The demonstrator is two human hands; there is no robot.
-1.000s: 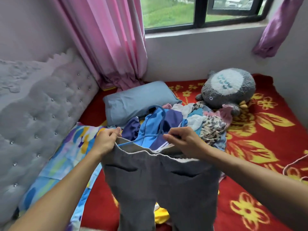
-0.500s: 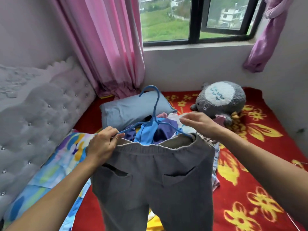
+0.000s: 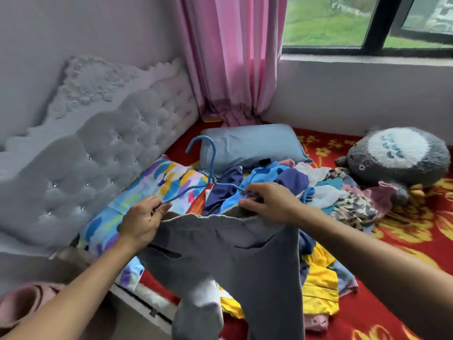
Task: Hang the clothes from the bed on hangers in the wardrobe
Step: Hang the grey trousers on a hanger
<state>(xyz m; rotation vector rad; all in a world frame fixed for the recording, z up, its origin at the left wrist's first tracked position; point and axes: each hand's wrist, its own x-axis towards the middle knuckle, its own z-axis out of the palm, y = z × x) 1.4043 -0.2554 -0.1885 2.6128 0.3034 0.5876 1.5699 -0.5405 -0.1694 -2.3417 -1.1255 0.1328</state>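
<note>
My left hand pinches the blue hanger at its left end. The grey sweatpants droop below the hanger, soft, limp and probably heavy. My right hand clamps waistband onto the hanger's right end. I judge the best grip is at the waistband corners.

Bare left hand, bare right hand

Home bedroom: bed with red floral cover, tufted grey headboard, blue pillow, plush toy, pink curtain by a window, seemingly onto grass.
</note>
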